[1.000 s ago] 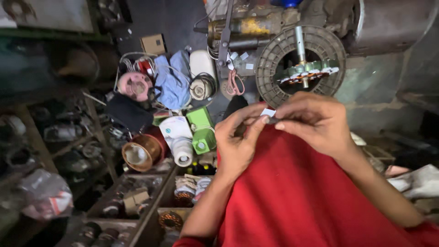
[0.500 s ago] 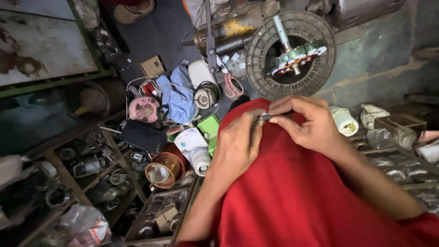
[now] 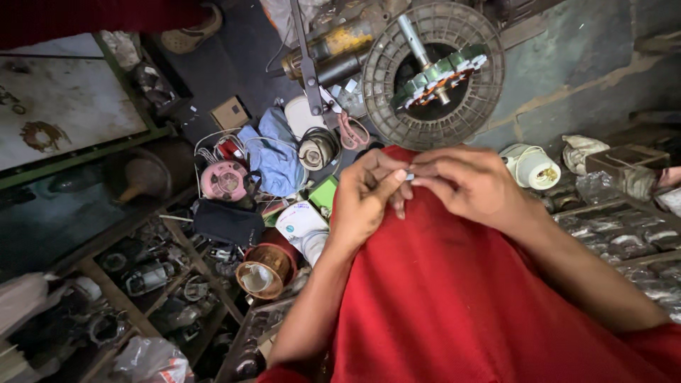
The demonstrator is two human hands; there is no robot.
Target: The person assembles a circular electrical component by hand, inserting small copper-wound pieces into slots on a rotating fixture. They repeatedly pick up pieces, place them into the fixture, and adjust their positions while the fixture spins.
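My left hand (image 3: pixel 365 202) and my right hand (image 3: pixel 464 186) meet fingertip to fingertip over my red-clothed lap (image 3: pixel 454 305). Together they pinch a tiny pale piece (image 3: pixel 409 175), mostly hidden by the fingers. Just beyond the hands lies a round grey motor stator frame (image 3: pixel 434 74) with a shaft and green-and-orange windings in its centre.
Spools of copper wire (image 3: pixel 266 268), a white container (image 3: pixel 301 225), a pink round part (image 3: pixel 224 181), blue cloth (image 3: pixel 273 152) and a black pouch (image 3: pixel 227 223) clutter the floor to the left. Wooden shelves of metal parts (image 3: pixel 142 284) stand lower left. A white socket (image 3: pixel 532 167) sits right.
The view has swung so the stator frame and clutter sit lower and closer. My hands have stayed together on the tiny piece, drifting slightly right in the picture.
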